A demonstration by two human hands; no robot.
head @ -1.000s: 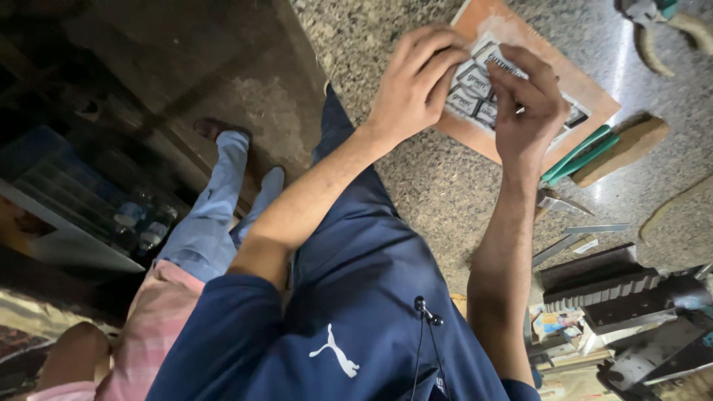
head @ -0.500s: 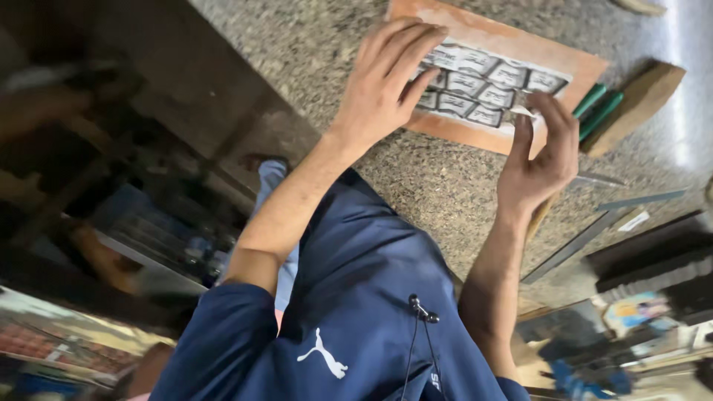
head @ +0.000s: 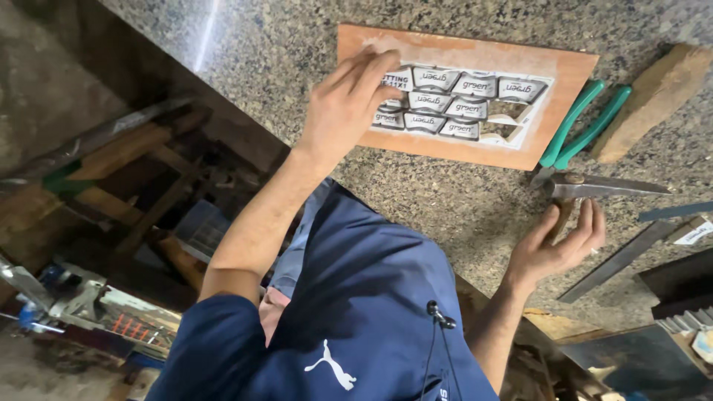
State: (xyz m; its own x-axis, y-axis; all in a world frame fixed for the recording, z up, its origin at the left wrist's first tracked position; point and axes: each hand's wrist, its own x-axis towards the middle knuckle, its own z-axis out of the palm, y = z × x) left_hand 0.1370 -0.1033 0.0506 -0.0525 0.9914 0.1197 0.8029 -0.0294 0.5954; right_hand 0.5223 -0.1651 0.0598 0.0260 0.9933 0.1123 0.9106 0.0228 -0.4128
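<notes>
Head view over a speckled granite worktop. The left hand lies palm-down on the near-left end of an orange-brown board, fingers extended and only slightly spread, pressing flat rather than clasping; their tips reach the first of the grey-and-white labels stuck in rows on the board's face. The board lies flat on the stone, beyond and to the right of those fingers. It looks thin, stiff and light, likely to slide on polished granite unless pinned; its bare edges offer the best hold, while the labels appear papery and easily torn, two of them at the far-right end already partly peeled.

The right hand is open, fingers loosely curled, closing about the wooden handle of a flat-bladed knife whose steel blade points away to the right; whether the grip is complete cannot be told. Just beyond its fingertips lie green-handled pliers, with a wooden block farther right and a long metal strip beside the little finger.
</notes>
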